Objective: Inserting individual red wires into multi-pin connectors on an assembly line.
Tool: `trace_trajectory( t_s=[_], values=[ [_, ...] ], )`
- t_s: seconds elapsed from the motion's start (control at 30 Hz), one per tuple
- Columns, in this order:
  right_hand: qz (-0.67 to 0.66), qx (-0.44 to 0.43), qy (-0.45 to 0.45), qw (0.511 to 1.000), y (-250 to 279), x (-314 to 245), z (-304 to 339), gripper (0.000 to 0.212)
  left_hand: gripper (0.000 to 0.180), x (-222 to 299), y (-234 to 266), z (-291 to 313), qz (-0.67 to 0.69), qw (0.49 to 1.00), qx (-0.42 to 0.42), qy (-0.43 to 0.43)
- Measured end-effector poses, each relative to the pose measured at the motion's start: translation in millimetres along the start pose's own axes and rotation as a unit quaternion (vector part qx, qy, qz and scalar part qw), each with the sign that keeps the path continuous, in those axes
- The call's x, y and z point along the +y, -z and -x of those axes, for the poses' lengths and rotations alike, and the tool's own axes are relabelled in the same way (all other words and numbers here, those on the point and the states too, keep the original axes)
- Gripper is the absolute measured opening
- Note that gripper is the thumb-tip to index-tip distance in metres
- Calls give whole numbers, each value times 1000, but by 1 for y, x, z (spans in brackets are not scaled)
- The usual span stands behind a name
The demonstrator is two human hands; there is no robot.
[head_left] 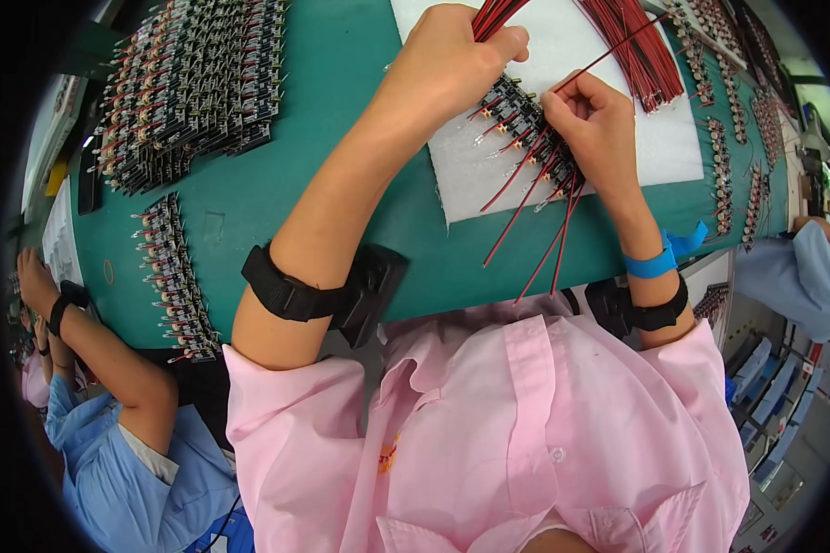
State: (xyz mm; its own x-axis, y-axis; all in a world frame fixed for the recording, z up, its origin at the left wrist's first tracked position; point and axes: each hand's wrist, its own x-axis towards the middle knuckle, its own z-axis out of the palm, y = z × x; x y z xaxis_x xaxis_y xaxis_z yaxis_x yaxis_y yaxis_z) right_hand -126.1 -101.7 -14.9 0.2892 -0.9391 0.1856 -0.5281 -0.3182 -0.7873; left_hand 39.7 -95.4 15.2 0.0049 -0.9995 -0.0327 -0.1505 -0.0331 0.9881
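My left hand (461,55) is closed round a bundle of dark red wires (498,17) above the white foam sheet (461,180). Below it on the foam lies a strip of small black circuit boards (516,109) with short leads along one side. Several long red and black wires (512,235) trail from the strip's near end over the green mat. Thumb and finger of my right hand (595,115) pinch a single dark red wire (618,46) close over the boards. Where that wire's lower end sits is hidden by the fingers.
A tall stack of board strips (198,83) stands at the left on the green mat (327,69), with one strip (171,276) nearer. More red wires (641,55) lie on the foam. Finished-looking strips (721,175) line the right. Co-workers in blue sit on both sides.
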Motion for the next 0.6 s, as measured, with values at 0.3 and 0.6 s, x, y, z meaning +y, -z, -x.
trace_trajectory(
  t_s=[0.3,0.6],
  values=[
    [83,5,133,988,3,-11,-1,8,28,3,1,1,5,1000,-5,-1],
    [221,-21,243,944,11,-20,3,8,25,1,2,0,136,989,-1,61]
  ],
)
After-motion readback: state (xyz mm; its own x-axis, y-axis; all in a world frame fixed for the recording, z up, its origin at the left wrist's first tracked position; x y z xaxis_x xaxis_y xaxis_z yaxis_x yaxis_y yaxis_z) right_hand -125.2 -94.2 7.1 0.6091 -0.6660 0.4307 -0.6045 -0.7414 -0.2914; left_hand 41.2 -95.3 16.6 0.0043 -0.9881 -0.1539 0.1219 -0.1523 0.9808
